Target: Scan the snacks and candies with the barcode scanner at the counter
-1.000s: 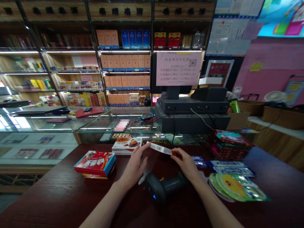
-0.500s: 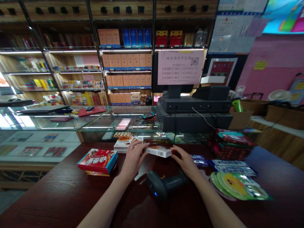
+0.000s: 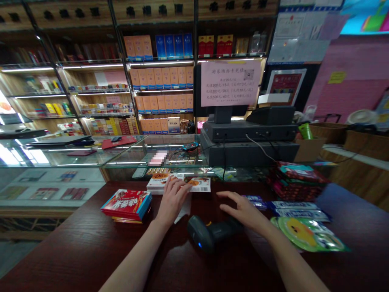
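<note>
Overlapping the box stack [image 3: 154, 187] and, just right of it, the single white box [image 3: 201, 185], the left hand [image 3: 173, 198] curves downward; any pinch cannot be confirmed. The right hand [image 3: 244, 209] is spread, empty. Lowering that hand could jog the scanner [image 3: 207, 235] underneath

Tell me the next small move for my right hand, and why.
I'd probably lower your right hand to the barcode scanner: the hand is open and holds nothing, the scanner lies close by, and the small white box near your left hand shows what looks like a barcode facing you.
</note>
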Action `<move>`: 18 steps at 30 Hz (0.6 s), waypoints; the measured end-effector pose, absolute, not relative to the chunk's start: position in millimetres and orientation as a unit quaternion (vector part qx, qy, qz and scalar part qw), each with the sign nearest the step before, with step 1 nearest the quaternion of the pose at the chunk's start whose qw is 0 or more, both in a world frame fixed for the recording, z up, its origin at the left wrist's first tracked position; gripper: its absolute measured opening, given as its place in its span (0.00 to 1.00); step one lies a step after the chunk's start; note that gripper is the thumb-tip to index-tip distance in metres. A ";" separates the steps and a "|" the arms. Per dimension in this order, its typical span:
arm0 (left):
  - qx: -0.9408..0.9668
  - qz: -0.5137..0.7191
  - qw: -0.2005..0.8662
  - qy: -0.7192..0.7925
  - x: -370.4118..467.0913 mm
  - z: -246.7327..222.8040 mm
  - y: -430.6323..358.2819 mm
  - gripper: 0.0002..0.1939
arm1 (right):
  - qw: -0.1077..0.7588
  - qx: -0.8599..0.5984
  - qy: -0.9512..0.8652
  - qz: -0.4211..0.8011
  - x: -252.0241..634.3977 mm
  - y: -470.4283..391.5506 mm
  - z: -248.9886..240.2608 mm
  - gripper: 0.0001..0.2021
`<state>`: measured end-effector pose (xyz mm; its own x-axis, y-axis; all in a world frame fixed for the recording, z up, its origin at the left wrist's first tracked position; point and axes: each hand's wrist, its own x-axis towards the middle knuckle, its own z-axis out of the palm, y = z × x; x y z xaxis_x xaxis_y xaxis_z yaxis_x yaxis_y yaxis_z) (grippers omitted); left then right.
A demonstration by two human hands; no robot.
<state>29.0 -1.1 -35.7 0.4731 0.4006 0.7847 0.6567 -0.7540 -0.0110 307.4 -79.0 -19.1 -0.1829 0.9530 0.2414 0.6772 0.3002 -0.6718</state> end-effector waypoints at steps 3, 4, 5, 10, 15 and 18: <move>-0.835 -0.408 0.176 -0.324 30.8 -34.6 -2.6 0.13 | 0.251 -0.536 -0.759 0.271 302.5 -88.9 -11.8 0.26; -0.834 -0.407 0.180 -0.326 31.7 -34.3 -3.0 0.13 | 0.226 -0.534 -0.763 0.285 300.4 -91.3 -10.7 0.30; -0.833 -0.407 0.182 -0.327 32.5 -34.0 -3.3 0.13 | 0.202 -0.532 -0.767 0.295 298.1 -93.3 -10.3 0.35; -0.831 -0.408 0.173 -0.336 35.2 -34.2 -3.2 0.13 | 0.131 -0.507 -0.801 0.291 286.2 -98.5 -17.1 0.44; -0.826 -0.411 0.171 -0.345 32.7 -36.8 -1.8 0.14 | 0.153 -0.470 -0.837 0.232 282.5 -101.7 -27.2 0.35; -0.824 -0.415 0.176 -0.344 32.5 -36.8 -2.0 0.13 | 0.171 -0.472 -0.839 0.208 283.5 -104.5 -29.6 0.33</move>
